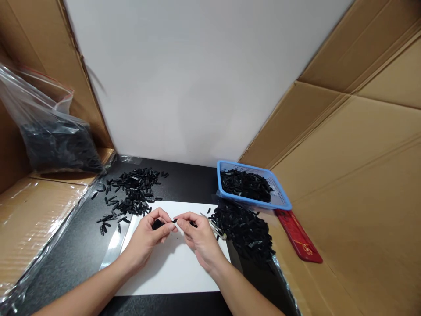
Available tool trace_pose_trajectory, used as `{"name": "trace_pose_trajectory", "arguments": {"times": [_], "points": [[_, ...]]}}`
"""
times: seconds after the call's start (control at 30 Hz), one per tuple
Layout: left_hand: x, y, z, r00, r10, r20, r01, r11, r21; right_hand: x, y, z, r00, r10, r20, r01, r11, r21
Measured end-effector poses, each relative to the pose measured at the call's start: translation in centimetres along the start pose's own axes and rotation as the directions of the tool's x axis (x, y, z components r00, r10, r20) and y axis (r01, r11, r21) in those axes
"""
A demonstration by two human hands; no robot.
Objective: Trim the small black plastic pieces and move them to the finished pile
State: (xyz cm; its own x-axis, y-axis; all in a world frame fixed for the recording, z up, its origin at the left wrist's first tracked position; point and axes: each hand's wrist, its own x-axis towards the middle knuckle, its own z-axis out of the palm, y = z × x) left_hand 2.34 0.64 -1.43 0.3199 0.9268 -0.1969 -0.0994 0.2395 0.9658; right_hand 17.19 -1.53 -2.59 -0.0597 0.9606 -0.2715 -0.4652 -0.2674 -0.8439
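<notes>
Flanking the black desk (82, 245), cardboard walls (355, 145) leave open room only mid-sheet on the white paper (171, 272). Blue basket (283, 202) sits right (heaped). Left hand (148, 237) and right hand (200, 239) fingers pinch one small black piece (175, 220) between them above the paper.

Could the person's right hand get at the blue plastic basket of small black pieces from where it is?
Probably yes: the blue plastic basket sits open-topped just beyond the right hand, with only a low heap of black pieces between them.
</notes>
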Motion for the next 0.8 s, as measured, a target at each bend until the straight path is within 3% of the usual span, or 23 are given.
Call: {"name": "trace_pose_trajectory", "arguments": {"times": [0.13,0.4,0.63,0.8], "points": [[-0.2,0.3,0.2,0.999,-0.032,0.007,0.032,0.999,-0.013,-0.1,-0.2,0.2,1.0,-0.008,-0.03,0.009,1.0,0.0],[-0.5,0.8,0.3,0.965,-0.258,0.048,0.259,0.91,-0.325,-0.3,-0.8,0.0,0.998,-0.009,-0.062,0.012,0.998,0.061],[-0.5,0.3,0.2,0.969,-0.212,0.125,0.239,0.931,-0.277,-0.2,-1.1,-0.2,0.999,-0.013,-0.049,0.017,0.996,0.092],[-0.3,0.3,0.1,0.972,-0.214,0.096,0.232,0.939,-0.254,-0.3,-1.3,-0.2,0.999,-0.014,-0.033,0.018,0.992,0.121]]}}
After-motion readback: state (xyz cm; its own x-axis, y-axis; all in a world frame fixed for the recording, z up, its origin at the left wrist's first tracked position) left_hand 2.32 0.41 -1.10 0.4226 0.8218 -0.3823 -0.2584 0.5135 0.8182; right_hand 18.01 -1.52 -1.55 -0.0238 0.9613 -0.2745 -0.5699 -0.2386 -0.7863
